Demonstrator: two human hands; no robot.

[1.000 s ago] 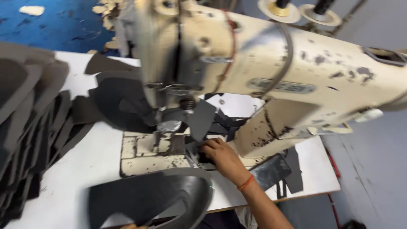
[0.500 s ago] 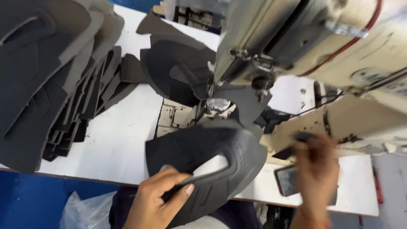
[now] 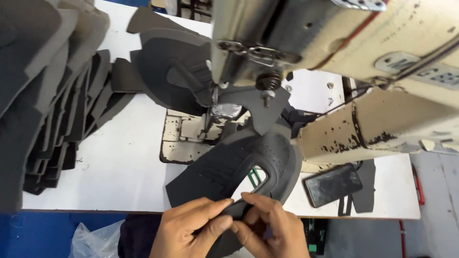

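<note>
Shoe upper piece (image 3: 239, 167), dark grey, perforated, horseshoe-shaped with a cutout in the middle, lies on the white table (image 3: 124, 162) in front of us, its near end hanging past the table edge into our hands. We pinch that near end from both sides: left hand (image 3: 189, 229) has thumb and fingers closed on the inner rim of the cutout, right hand (image 3: 272, 229) is closed on the same rim just beside it, fingertips of the two hands nearly touching. Both grips are narrow, tight on the fabric.

Key relation: the piece runs away from our hands, up and slightly right, its long axis pointing toward the presser foot (image 3: 224, 112) of the cream sewing machine (image 3: 363, 71). The rounded far end sits just short of the needle area, near the worn metal bed plate (image 3: 184, 138). The hands are about equally near the piece, since both hold it; the left sits on the outer-curve side, the right on the inner side.

A second dark cut piece (image 3: 260, 107) hangs under the machine head. A stack of grey cut panels (image 3: 52, 105) fills the left of the table, more dark pieces (image 3: 167, 71) lie behind the machine. A phone (image 3: 332, 184) lies on the table to the right, under the machine arm.
</note>
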